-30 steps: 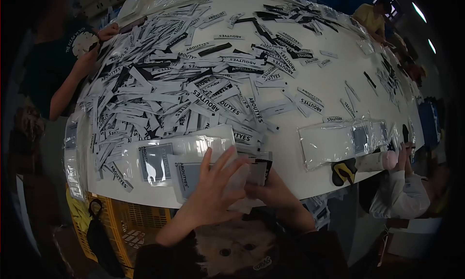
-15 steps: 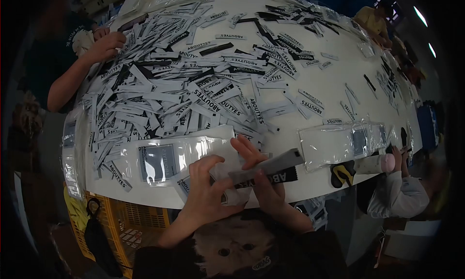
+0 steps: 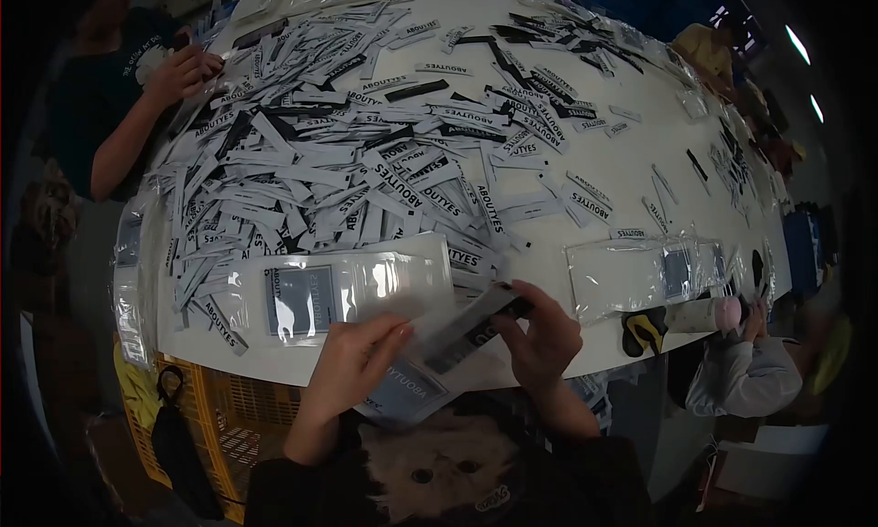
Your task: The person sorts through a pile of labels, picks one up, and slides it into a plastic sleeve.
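Note:
My left hand (image 3: 361, 358) pinches the edge of a clear plastic bag with a grey printed panel (image 3: 407, 394), held tilted over the table's near edge. Thumb and fingers of my right hand (image 3: 541, 335) close on a few long, thin stick packets (image 3: 468, 335), one black and one pale. Their far ends overlap the bag's mouth in this view. Just behind my hands, a stack of flat clear bags (image 3: 393, 285) lies on the table. Beyond it spreads a big loose pile of white and black stick packets (image 3: 311, 175) printed ABOUTYES.
More clear bags (image 3: 622, 276) lie at the right, near a yellow-and-black object (image 3: 645, 332) and a pinkish-white cylinder (image 3: 704, 315). At the left a co-worker's hands (image 3: 183, 70) hover by the pile. Below the table edge stands a yellow crate (image 3: 201, 436). Other people sit along the right side.
My right hand has shifted right and turned, still gripping the packets. My left hand has closed to a pinch on the bag, whose printed panel now shows. The co-worker's hands have drawn back from the pile.

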Tool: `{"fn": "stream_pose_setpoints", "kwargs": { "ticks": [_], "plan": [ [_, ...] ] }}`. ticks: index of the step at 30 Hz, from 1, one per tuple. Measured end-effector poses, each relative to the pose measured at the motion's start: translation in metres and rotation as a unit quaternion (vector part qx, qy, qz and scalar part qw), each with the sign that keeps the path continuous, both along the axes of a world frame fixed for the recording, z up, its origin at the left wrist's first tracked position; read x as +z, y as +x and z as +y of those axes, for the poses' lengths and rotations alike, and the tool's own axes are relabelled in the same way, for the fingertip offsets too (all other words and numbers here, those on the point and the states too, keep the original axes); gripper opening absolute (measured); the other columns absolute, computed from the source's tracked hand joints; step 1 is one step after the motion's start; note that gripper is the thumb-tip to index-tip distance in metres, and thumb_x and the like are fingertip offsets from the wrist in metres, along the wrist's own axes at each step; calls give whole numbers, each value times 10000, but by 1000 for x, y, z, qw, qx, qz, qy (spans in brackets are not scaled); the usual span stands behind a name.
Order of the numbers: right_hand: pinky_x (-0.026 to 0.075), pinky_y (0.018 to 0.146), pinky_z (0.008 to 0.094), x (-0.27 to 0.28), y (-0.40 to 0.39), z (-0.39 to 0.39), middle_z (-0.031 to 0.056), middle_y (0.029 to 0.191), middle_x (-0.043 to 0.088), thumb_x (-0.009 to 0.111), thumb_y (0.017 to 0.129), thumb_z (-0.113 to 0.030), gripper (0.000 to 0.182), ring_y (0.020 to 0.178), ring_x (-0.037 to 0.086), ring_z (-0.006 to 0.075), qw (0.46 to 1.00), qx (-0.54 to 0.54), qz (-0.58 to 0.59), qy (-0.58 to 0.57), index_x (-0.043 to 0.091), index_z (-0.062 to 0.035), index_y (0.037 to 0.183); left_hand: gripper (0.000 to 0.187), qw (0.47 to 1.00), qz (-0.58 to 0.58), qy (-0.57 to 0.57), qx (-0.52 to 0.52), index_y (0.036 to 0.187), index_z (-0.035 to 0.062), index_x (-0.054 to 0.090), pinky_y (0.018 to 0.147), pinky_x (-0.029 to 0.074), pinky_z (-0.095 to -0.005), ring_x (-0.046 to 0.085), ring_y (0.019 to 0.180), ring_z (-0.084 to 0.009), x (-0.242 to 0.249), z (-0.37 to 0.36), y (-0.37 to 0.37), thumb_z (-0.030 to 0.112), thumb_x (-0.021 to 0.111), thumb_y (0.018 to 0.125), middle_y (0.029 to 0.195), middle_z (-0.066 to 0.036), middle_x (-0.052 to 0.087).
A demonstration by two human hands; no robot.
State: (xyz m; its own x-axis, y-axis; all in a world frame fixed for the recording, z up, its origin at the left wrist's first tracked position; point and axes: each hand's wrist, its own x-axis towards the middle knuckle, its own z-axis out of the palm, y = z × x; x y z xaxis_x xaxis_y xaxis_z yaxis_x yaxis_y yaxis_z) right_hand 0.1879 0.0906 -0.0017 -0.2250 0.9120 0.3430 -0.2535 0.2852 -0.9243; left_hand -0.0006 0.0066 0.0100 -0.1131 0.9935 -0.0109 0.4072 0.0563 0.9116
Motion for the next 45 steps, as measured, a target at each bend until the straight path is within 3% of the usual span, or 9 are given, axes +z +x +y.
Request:
{"fn": "stream_pose_setpoints", "kwargs": {
  "ticks": [2,6,10,22,24,34,37,40,45],
  "plan": [
    [515,629,273,-1,13,6,97,826,659,668,745,-16,355,742,652,169,904,53,-333,263,540,-26,1077,108,1000,1,-9,1,863,-6,597,471,423,-304,576,511,-273,0,-2,3,93,557,851,618,-149,556],
    [485,533,284,6,3,3,105,718,643,695,738,-57,220,605,640,188,982,59,-180,-3,645,-30,951,93,999,4,37,8,875,3,599,472,426,-306,575,517,-284,-2,-3,2,84,562,846,624,-149,563],
    [472,521,276,17,0,12,86,720,650,689,745,-59,215,588,626,168,959,60,-256,106,657,-35,956,84,998,3,56,33,878,5,603,478,435,-310,583,530,-288,-6,-4,3,69,565,839,642,-153,578],
    [417,535,255,-9,2,24,47,545,530,577,808,-124,177,541,477,81,850,308,-418,91,604,43,755,69,987,67,138,-38,858,21,589,478,459,-344,597,566,-301,-4,-7,20,72,599,813,680,-131,605],
    [395,521,268,-3,0,40,19,511,444,602,791,-165,237,534,428,74,734,537,-412,-54,568,54,707,70,989,81,121,-35,856,25,589,469,454,-340,594,555,-295,-9,-11,15,75,604,810,676,-127,605],
    [447,618,254,-5,2,33,7,775,633,670,794,-194,238,686,517,46,768,464,-419,-134,624,7,914,104,998,22,28,-48,773,20,589,438,428,-291,583,486,-236,8,-3,7,100,656,780,622,-99,592],
    [410,549,252,3,7,22,40,701,587,651,803,-180,196,627,507,73,883,323,-85,-329,617,12,819,114,993,-84,65,42,779,9,599,448,424,-277,587,510,-210,-7,-8,2,98,669,767,660,-108,598],
    [435,565,267,6,8,-1,75,737,601,658,779,-59,80,648,560,138,948,266,-170,36,632,4,821,107,988,-108,95,-49,817,-4,610,482,441,-280,587,542,-203,-6,-3,11,62,666,755,701,-124,599],
    [456,564,281,4,19,2,86,744,615,658,770,-45,113,650,595,179,929,291,-210,87,654,-11,877,161,987,23,159,-28,839,6,623,563,477,-301,603,628,-243,-3,-7,31,73,699,713,733,-104,608]
  ]
}}
